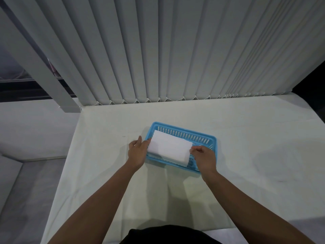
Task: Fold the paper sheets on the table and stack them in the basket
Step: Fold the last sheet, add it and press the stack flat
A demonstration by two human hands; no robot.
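Blue plastic, slotted along its walls, makes up the basket (202,138) that sits near the middle of the pale table (105,173) in the head view, its long side slightly skewed to the table's edge. Over it lies a folded white paper sheet (168,147), held between the two hands and covering most of the basket's left and middle part, with its left end reaching over the basket's left rim; whether it already rests on the paper beneath cannot be told. More white paper shows under its near edge, inside the basket. The left hand (138,153) is at the sheet's left end, just outside the basket's left rim, fingers closed on the paper's edge. The right hand (204,156) is over the basket's right part, its fingertips (193,148) pinching the sheet's right end. Both bare forearms reach in from the bottom of the view. Behind the table hang grey vertical blinds (158,50), their lower ends meeting the table's far edge.
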